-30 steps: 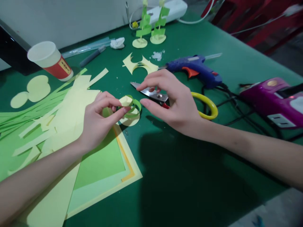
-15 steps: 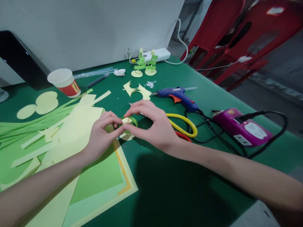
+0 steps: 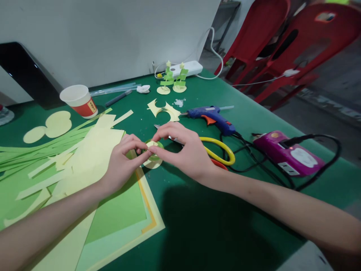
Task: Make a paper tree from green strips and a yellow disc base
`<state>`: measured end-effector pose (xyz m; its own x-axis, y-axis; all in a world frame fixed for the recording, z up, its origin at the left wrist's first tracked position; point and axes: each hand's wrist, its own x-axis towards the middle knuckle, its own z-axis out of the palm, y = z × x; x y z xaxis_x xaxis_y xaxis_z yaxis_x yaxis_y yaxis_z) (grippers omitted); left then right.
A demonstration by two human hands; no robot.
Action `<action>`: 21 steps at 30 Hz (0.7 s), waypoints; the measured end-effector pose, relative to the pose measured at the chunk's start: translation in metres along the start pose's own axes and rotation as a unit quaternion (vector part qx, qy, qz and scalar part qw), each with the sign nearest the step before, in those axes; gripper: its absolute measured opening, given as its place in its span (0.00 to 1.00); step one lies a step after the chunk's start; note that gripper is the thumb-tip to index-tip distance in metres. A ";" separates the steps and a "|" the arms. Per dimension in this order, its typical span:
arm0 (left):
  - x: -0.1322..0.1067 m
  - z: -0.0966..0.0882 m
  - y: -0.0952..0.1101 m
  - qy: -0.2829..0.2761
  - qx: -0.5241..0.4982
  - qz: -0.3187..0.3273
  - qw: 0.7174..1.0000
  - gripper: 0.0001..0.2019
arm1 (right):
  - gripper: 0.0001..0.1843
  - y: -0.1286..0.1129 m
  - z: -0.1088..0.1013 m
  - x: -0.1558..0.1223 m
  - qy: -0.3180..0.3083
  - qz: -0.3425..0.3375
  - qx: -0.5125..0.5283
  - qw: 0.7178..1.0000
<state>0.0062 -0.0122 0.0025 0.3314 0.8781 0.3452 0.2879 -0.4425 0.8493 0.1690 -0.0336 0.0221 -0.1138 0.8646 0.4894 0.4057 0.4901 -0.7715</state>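
Note:
A small paper tree (image 3: 153,162) stands at the edge of the paper stack, with a round pale yellow base and a curled green strip above it. My left hand (image 3: 124,160) pinches the small yellow piece at its top from the left. From the right, my right hand (image 3: 183,150) has thumb and forefinger closed on the same piece, whose shape is partly hidden by the fingers. Behind my right hand lie scissors with yellow and red handles (image 3: 229,156). Two similar paper trees (image 3: 168,81) stand farther back.
To the left lie green paper strips (image 3: 70,135), coloured sheets (image 3: 118,218) and yellow discs (image 3: 58,128). A paper cup (image 3: 80,101) and a leaning black phone (image 3: 28,75) are behind. Right are a blue glue gun (image 3: 211,114) and a purple power socket (image 3: 287,152) with cables.
The view has shifted slightly, so everything sits a little lower. Both hands keep their pinch on the paper tree's top, with barely any finger movement.

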 end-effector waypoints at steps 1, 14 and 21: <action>0.000 0.000 0.000 0.000 0.001 -0.002 1.000 0.06 | 0.04 0.000 0.000 0.000 -0.001 0.003 0.001 1.000; 0.000 0.001 0.000 -0.003 0.006 -0.007 1.000 0.05 | 0.05 0.000 -0.001 0.002 -0.013 0.028 0.007 0.999; 0.000 0.001 0.000 -0.001 0.006 -0.009 1.000 0.06 | 0.05 -0.001 -0.001 0.001 -0.018 0.028 0.004 0.999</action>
<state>0.0066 -0.0124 0.0021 0.3283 0.8855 0.3287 0.3053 -0.4288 0.8503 0.1699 -0.0331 0.0237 -0.1230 0.8941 0.4306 0.4058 0.4413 -0.8004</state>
